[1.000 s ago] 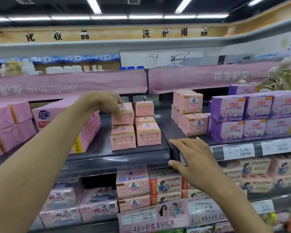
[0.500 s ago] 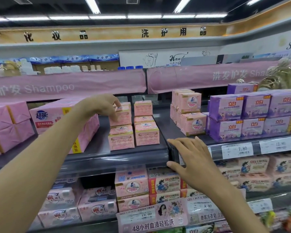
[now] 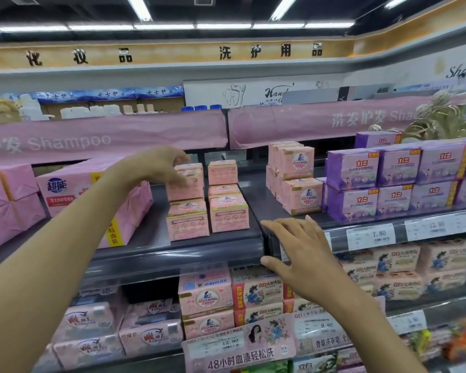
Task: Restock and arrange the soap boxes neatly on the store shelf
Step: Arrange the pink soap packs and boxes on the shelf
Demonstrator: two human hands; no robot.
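Left hand (image 3: 156, 168), fingers wider now, over top-left soap box (image 3: 191, 188)

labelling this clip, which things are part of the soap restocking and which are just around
In the job: small pink soap boxes, shelf, left hand at the top box, right hand.
Just around: purple boxes, wrapped pink packs, price tags.

Shop: stocked shelves (image 3: 172, 254) w/ price tags (image 3: 371, 236).

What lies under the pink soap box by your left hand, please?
Another pink soap box of the same kind, standing on the dark shelf. The left hand covers part of the upper box, so how squarely it sits there is hidden.
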